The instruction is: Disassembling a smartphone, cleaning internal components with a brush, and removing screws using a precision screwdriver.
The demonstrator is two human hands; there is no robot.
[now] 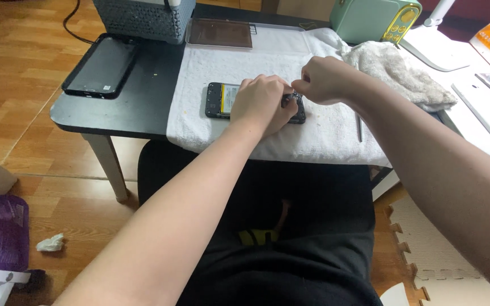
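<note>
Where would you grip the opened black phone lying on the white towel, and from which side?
Probably the opened black phone by its long edges at the free left end, coming from above-left. It lies flat on the white towel, and the left hand and right hand cover its right end.

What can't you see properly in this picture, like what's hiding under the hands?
- Head view: the right end of the opened phone is covered by the left hand and right hand.
- Head view: the small tool or part pinched between the hands is too small to identify.
- Head view: the grey basket and green box are cut off by the top edge.
- Head view: the thin tool on the white towel is too small to identify.
</note>
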